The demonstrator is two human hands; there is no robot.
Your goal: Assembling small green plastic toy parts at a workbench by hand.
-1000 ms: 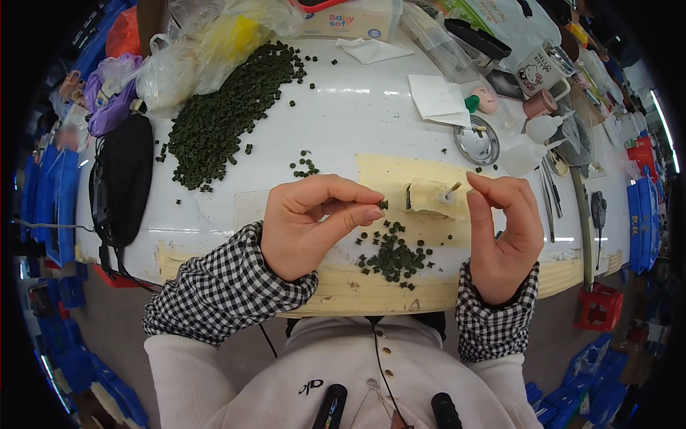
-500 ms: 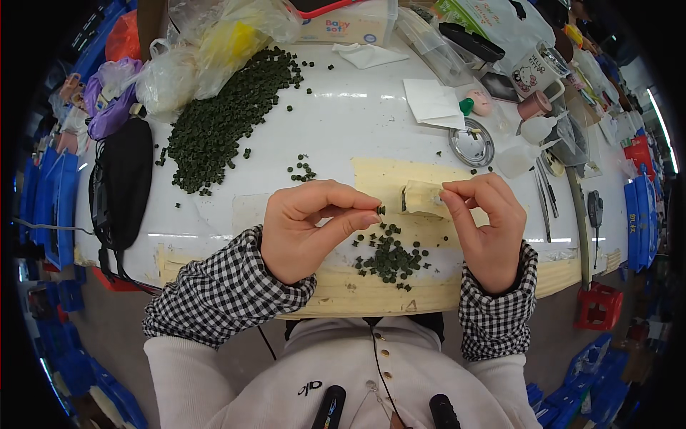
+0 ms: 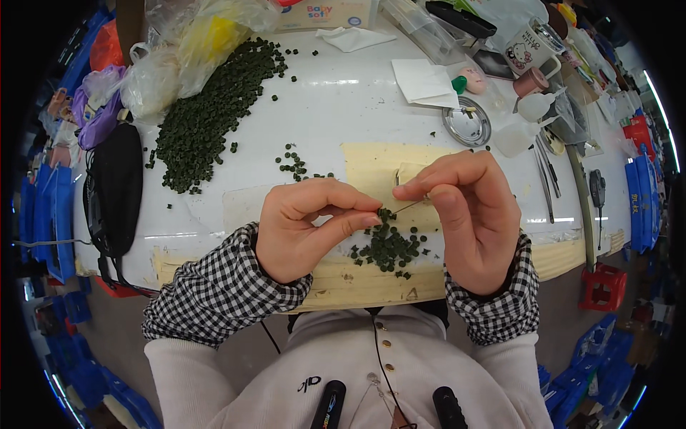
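Note:
My left hand (image 3: pixel 304 227) pinches a small dark green part (image 3: pixel 384 214) between thumb and forefinger. Opposite it, my right hand (image 3: pixel 477 218) has its thumb and fingers closed on a thin needle-like metal tool (image 3: pixel 410 206). The tool's tip reaches the part or comes very close; contact is too small to make out. Just below the fingertips lies a small pile of similar green parts (image 3: pixel 389 252). Behind the right fingertips, a cream-coloured folded piece (image 3: pixel 407 170) is partly hidden; it rests on a pale yellow sheet (image 3: pixel 361 159).
A large heap of green parts (image 3: pixel 204 125) spreads across the far left, beside plastic bags (image 3: pixel 153 82) and a black pouch (image 3: pixel 118 189). To the right are a round metal dish (image 3: pixel 466 136), tweezers (image 3: pixel 544 182), squeeze bottles (image 3: pixel 516 139) and a mug (image 3: pixel 530 53).
My right hand has moved left toward the left fingertips, bringing the needle-like tool to the green part. My left hand stays nearly in place. The whole view has shifted slightly.

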